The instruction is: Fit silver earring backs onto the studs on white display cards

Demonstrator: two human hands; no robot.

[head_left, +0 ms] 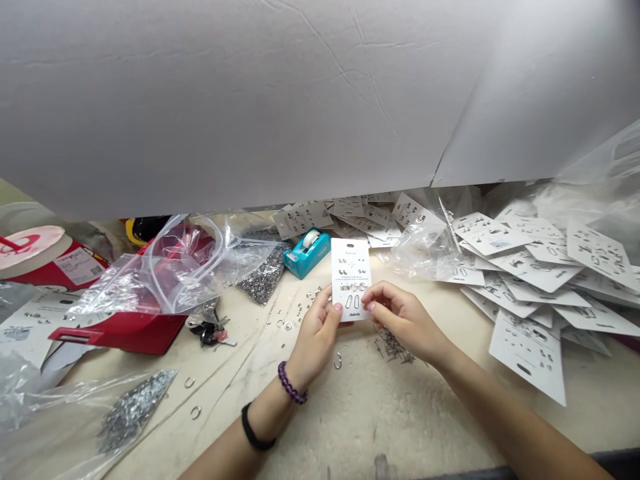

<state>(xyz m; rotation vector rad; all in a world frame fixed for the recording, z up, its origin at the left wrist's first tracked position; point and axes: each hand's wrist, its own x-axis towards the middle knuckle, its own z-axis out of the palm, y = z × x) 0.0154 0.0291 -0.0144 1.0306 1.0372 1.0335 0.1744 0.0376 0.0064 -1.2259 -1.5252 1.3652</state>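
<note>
A white earring card (352,277) with several small metal earrings on it stands roughly upright over the table. My left hand (320,328) grips its lower left edge, the thumb across the front. At the lower right edge, my right hand (400,317) pinches with thumb and fingertips; whether a small piece is also between them is hidden. Below my right hand lies a pile of small metal pins (393,345). Loose small rings (284,325) and bits are scattered left of the card. Another open ring (338,361) rests just beneath my hands.
Behind the card stands a teal tape dispenser (307,252). A large heap of earring cards (530,267) covers the right. On the left are a red dustpan (120,340), plastic bags of metal parts (260,283), and keys (213,331). A grey-white panel (280,107) overhangs the back.
</note>
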